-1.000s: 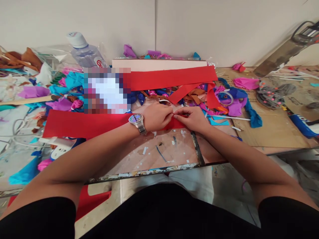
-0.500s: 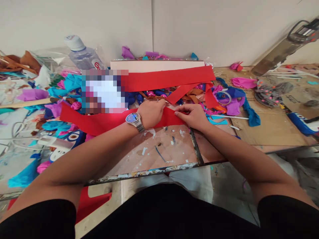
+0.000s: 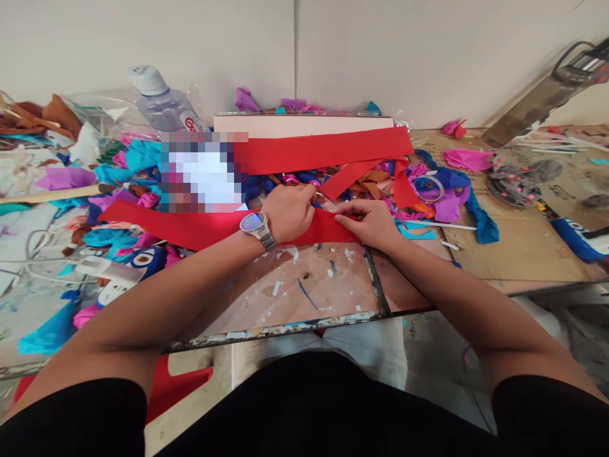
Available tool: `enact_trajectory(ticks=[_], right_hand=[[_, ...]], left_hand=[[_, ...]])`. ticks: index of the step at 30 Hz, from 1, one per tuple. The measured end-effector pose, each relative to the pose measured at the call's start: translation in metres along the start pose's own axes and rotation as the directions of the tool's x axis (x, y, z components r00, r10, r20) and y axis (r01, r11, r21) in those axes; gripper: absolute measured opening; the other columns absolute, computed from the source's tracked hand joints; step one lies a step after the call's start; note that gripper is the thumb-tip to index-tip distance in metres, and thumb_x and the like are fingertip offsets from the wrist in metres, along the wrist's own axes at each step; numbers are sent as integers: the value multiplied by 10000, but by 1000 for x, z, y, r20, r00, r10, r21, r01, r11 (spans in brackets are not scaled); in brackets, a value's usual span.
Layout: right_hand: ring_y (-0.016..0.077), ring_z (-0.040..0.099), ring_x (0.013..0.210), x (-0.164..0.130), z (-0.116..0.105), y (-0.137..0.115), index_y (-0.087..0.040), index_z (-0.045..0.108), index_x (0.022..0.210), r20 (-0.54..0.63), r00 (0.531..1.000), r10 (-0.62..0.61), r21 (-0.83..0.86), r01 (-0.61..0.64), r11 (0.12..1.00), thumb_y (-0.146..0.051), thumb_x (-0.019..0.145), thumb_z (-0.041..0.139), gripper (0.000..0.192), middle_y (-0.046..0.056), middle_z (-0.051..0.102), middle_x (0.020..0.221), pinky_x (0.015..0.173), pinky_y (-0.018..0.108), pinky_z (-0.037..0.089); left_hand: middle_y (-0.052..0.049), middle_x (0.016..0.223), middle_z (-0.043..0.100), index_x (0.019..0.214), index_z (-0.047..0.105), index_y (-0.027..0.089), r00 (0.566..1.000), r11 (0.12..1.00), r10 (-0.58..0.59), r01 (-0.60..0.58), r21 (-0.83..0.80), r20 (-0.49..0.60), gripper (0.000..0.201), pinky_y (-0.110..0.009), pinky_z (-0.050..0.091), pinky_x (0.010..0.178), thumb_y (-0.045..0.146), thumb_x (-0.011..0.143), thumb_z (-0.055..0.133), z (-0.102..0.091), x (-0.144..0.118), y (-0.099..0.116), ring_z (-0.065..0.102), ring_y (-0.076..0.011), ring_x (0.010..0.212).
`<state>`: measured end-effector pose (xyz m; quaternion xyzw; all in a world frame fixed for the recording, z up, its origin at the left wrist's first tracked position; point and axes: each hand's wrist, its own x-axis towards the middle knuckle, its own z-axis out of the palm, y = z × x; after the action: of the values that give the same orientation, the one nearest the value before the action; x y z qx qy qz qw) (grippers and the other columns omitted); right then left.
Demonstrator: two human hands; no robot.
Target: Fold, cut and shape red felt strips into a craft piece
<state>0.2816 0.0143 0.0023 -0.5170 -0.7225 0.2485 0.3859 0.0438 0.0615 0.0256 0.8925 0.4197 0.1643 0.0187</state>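
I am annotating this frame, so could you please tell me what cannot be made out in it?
- Head view: a pixelated patch blurs what lies behind the red strip.
- The left hand covers the strip where its curled fingers grip.
- The bottle label is cut off by that patch.
- The bits on the glass pane are too small.

A second ago the two hands met fingertip to fingertip at the right end of the long red felt strip (image 3: 190, 227). Now the left hand (image 3: 289, 213) has slid leftward along it and grips its far edge in a closed fist, apart from the right hand (image 3: 370, 221), whose fingers (image 3: 343, 218) now press the strip's right end flat. The strip's left part, which lay level on the counter (image 3: 304, 292), has swung up and now slants across the coloured scraps.
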Motion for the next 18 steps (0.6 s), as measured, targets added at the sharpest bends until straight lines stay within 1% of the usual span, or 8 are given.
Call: enact_trajectory(ticks=[2, 3, 5, 7, 10, 18], right_hand=[[238, 802, 866, -1, 0, -3, -205, 867, 970, 22, 1000, -18, -5, 18, 1000, -321, 908, 758, 171, 59, 874, 983, 798, 330, 610], [241, 806, 882, -2, 0, -4, -207, 869, 978, 31, 999, -29, -8, 29, 1000, -316, 911, 755, 171, 58, 875, 998, 807, 331, 611], [244, 814, 910, -2, 0, -6, -213, 873, 992, 41, 998, -51, -8, 51, 999, -305, 915, 749, 172, 53, 876, 1010, 836, 332, 615], [244, 821, 922, -3, 1, -7, -217, 878, 1000, 41, 997, -69, 4, 68, 998, -293, 917, 744, 175, 48, 877, 1008, 856, 332, 622], [246, 828, 937, -4, 2, -7, -224, 883, 1015, 33, 996, -78, 19, 78, 997, -274, 915, 743, 180, 43, 878, 1017, 870, 333, 633], [252, 832, 946, -5, 3, -9, -239, 891, 1007, 29, 996, -85, 29, 85, 996, -262, 923, 746, 169, 41, 880, 1020, 888, 344, 631]], left_hand=[[-149, 1113, 806, 1180, 740, 172, 991, 991, 127, -125, -51, 33, 343, -428, 518, 890, 242, 923, 524, 0, -1, 1, 753, -318, 1003], [-145, 1104, 808, 1183, 748, 175, 984, 985, 166, -162, -63, 59, 353, -429, 521, 888, 261, 908, 544, 1, -1, 3, 751, -318, 1000], [-138, 1067, 814, 1160, 769, 180, 974, 980, 196, -190, -67, 110, 351, -422, 522, 858, 290, 905, 555, 0, -2, 6, 750, -313, 972], [-137, 1032, 816, 1112, 787, 183, 970, 981, 191, -183, -65, 150, 333, -407, 514, 820, 297, 929, 533, -1, -3, 10, 749, -301, 941], [-138, 982, 810, 1064, 793, 183, 971, 986, 162, -154, -62, 177, 332, -388, 491, 762, 294, 957, 498, -3, -4, 13, 743, -286, 889], [-118, 970, 806, 1100, 791, 205, 979, 988, 137, -123, -98, 154, 343, -383, 487, 768, 298, 967, 489, 2, -4, 9, 728, -272, 859]])
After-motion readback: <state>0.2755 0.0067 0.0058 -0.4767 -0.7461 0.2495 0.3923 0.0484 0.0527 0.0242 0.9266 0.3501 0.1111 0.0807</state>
